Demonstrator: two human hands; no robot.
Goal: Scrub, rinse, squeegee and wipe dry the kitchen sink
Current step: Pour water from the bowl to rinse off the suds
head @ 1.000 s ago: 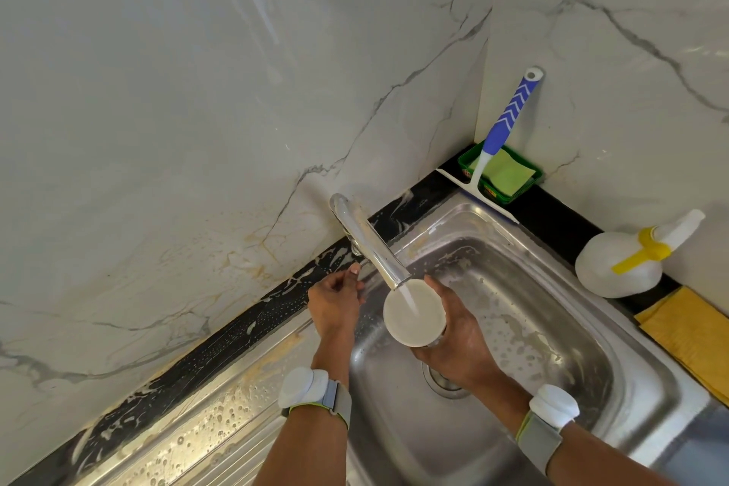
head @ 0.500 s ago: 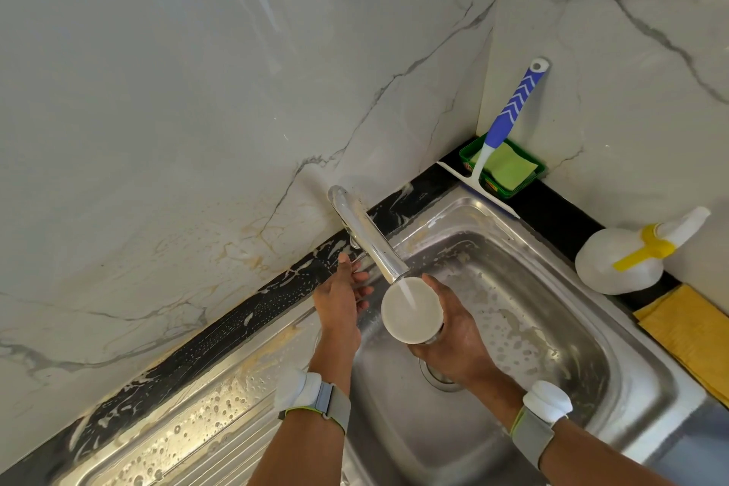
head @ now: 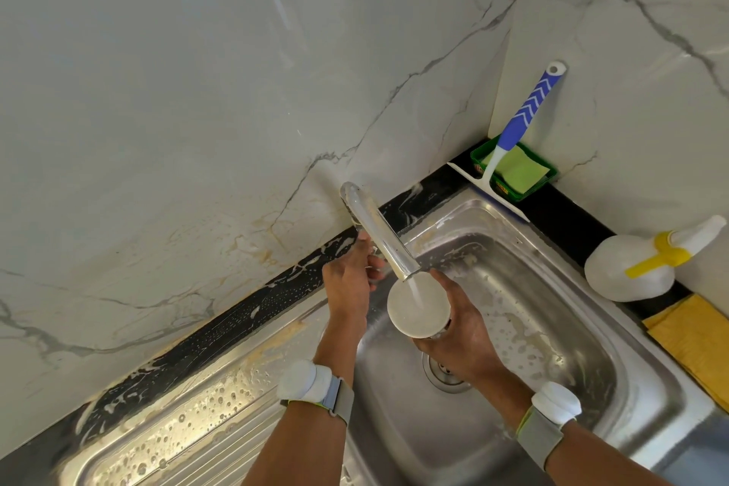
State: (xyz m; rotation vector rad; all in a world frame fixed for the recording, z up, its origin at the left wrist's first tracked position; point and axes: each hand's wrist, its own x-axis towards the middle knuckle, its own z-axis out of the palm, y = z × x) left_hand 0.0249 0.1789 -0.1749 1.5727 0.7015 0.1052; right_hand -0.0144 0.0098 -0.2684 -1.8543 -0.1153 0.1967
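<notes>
Kitchen sink (head: 552,347) below me, suds on its walls: right hand (head: 461,343) grips cup (head: 419,305) under running tap (head: 378,233), left hand (head: 349,280) at the tap base, grip unclear; fill level, then pour along the soapy walls.

The steel sink (head: 584,331) is a deep rectangular basin set in a black desk, with a ribbed drainboard (head: 189,418) on its left. Soap foam and bubbles cling to the basin's walls, rim and the drainboard. A round drain (head: 442,375) sits in the basin floor. The chrome tap (head: 378,235) reaches out from the back wall over the basin, and water runs from its spout into a round white cup (head: 418,306) held just under it. A squeegee (head: 516,138) with a blue and white handle leans in the back corner, its blade resting at the sink's rim. A yellow cloth (head: 694,339) lies flat beside the sink's right edge.
</notes>
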